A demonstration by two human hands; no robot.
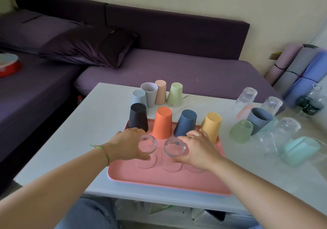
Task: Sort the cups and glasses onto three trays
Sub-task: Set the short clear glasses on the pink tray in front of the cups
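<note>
A pink tray (159,179) lies on the white table, with a blue tray edge showing beneath it. At its far side stand upside-down black (138,117), orange (162,124), navy (186,122) and yellow (212,126) cups. My left hand (127,143) grips a clear glass (147,151) upside down on the tray. My right hand (196,147) grips a second clear glass (173,153) beside it. A third glass is partly hidden under my right hand.
Pastel cups (157,94) stand behind the tray. At the right are several clear glasses (246,96), frosted cups (241,130), a grey-blue cup (260,120) and a mint container (299,151). A purple sofa (177,69) borders the table's far edge.
</note>
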